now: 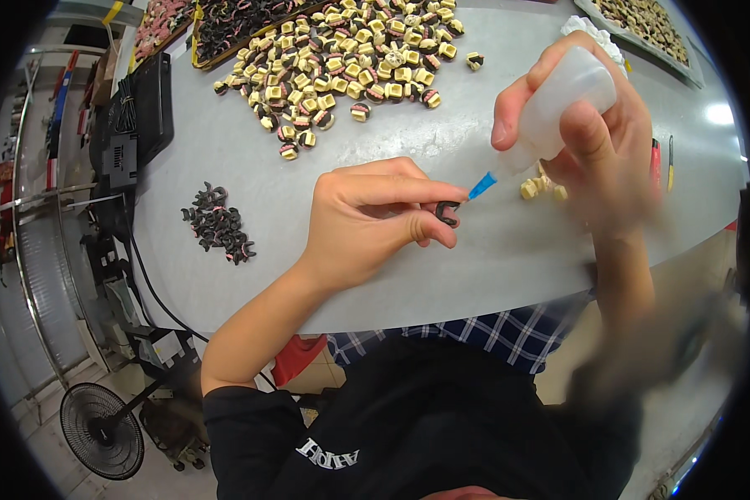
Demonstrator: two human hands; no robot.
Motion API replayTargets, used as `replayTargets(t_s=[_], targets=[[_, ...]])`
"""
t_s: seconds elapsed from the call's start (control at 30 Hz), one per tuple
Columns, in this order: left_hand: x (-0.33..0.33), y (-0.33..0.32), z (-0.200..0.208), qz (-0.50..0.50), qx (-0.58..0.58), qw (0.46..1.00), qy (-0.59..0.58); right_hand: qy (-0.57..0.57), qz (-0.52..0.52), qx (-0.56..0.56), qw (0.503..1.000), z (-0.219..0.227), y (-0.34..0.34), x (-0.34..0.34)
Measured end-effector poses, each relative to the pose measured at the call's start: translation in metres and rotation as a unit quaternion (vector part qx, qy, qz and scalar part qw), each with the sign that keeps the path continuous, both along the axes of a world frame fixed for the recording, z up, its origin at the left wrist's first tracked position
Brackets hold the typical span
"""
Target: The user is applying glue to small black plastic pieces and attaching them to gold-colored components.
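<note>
Between the thumb and fingers of my left hand (367, 212) is a small black C-shaped piece (447, 212), held above the table. My right hand (604, 137) grips a translucent white squeeze bottle (568, 93), tipped downward. Its blue needle tip (482, 184) points at the black piece, close to it; whether they touch I cannot tell. Below the right hand lie a few cream pieces (530, 189), partly hidden by the hand. To the left of my left hand sits a small pile of black pieces with pink edges (217, 223).
A large heap of cream, black and pink pieces (342, 71) spreads across the back of the grey table (283, 292). Trays of black pieces (242, 25) and cream pieces (642, 29) stand behind. A black box (146, 108) is at the left, a fan (102, 431) lower left.
</note>
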State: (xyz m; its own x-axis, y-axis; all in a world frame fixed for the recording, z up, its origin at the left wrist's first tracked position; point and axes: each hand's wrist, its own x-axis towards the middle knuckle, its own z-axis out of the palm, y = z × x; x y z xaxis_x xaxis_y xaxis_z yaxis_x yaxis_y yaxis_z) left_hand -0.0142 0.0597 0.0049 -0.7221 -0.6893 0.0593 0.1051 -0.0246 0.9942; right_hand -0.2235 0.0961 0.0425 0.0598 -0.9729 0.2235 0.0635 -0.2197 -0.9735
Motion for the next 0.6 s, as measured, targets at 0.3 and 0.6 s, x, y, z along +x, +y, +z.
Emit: replayTargets(t_s=[0.3, 0.6], targets=[[0.000, 0.002, -0.001, 0.014, 0.033, 0.999, -0.006, 0.054, -0.045, -0.020, 0.997, 0.001, 0.002, 0.007], [-0.001, 0.001, -0.002, 0.017, 0.033, 0.999, 0.001, 0.064, -0.068, -0.030, 0.995, -0.002, 0.002, 0.012]])
